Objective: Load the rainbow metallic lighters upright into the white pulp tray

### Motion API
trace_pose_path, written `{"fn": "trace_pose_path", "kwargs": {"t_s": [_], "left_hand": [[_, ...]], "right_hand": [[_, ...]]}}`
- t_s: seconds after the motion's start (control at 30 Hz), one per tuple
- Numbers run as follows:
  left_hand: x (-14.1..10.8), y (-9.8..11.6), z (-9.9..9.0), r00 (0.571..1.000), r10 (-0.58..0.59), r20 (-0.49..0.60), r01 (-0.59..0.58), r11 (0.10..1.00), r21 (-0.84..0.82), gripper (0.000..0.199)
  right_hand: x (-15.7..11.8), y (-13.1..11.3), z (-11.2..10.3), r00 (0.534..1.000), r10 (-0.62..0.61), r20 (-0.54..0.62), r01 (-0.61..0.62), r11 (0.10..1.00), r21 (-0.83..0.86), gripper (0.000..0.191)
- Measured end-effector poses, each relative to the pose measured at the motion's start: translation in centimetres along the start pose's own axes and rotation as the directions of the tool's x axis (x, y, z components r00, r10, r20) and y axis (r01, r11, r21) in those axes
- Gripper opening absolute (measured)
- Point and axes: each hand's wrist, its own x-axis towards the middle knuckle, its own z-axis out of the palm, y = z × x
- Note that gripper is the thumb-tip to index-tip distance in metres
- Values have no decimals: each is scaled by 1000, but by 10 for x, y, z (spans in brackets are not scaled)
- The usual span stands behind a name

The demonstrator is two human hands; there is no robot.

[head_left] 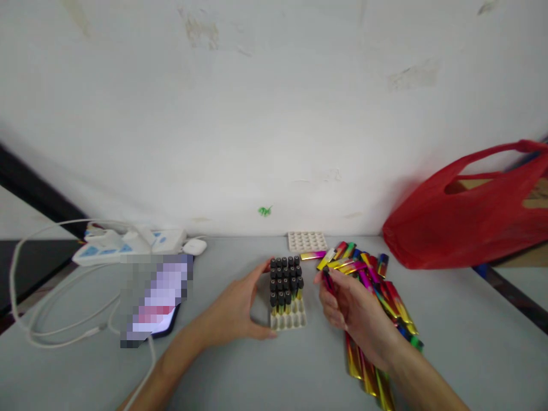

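A pale tray (289, 322) with rows of holes stands on the grey table, holding several black-topped, gold-stemmed pieces (280, 284). The front row of holes shows bare. My left hand (240, 305) curves around the tray's left side, thumb at the front left corner and fingers at the back left. To the right of the tray, my right hand (353, 314) pinches a dark tube with a black end (327, 279). Shiny multicoloured tubes (396, 302) lie in a loose pile beside and beneath my right hand.
Behind the pile, a second pale tray (307, 241) lies near the wall. A red bag (466, 217) stands at the right. On the left are a phone (160, 297), a power strip (128, 246), a white charger (194, 246) and looping white cables.
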Motion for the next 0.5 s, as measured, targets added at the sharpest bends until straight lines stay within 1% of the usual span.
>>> {"fn": "trace_pose_path", "kwargs": {"t_s": [0.2, 0.3, 0.4, 0.5], "left_hand": [[0, -1, 1, 1000, 3, -18, -4, 1000, -31, 140], [0, -2, 1, 1000, 5, -23, -6, 1000, -26, 140], [-1, -3, 1, 1000, 10, -24, -11, 1000, -27, 140], [-1, -4, 1, 999, 18, -36, -19, 1000, -22, 140]], "right_hand": [[-3, 3, 3, 1000, -13, 26, 14, 1000, -11, 42], [-2, 5, 4, 997, -30, 70, 33, 999, -42, 40], [-1, 7, 3, 993, -27, 119, 35, 997, -66, 44], [-1, 7, 3, 990, 21, 138, -13, 998, -53, 53]]}}
